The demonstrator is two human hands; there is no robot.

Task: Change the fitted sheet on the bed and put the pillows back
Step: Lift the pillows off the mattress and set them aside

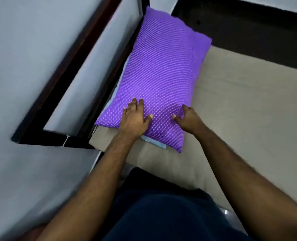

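Dark blue clothing point(161, 218) on the person's body fills the lower middle of the view, nearest the camera, and both bare forearms are stretched out from it toward twelve o'clock. At their ends the two hands are laid on the near end of a purple pillow point(163, 72) patterned with small white dots.

The left hand point(133, 119) is spread flat, palm down, on the pillow's near left part; its fingers are held straight and slightly fanned toward eleven o'clock, the thumb is splayed out toward three o'clock, and nothing is gripped. The right hand point(187, 118) is set just beside it at three o'clock, well apart from touching it. Its fingers are curled and dug into the cover, and the thumb is pointed toward nine o'clock, so a fold of the purple fabric appears to be pinched; how much is gathered cannot be told.

The pillow is laid lengthwise from six toward twelve o'clock along the left edge of the bed, on a beige fitted sheet point(239, 108) that is spread smooth toward three o'clock. A strip of light blue fabric point(154, 140) is seen under the pillow's near edge. A dark-framed panel point(85, 75) is seen at nine o'clock, set against a grey wall point(22, 40).
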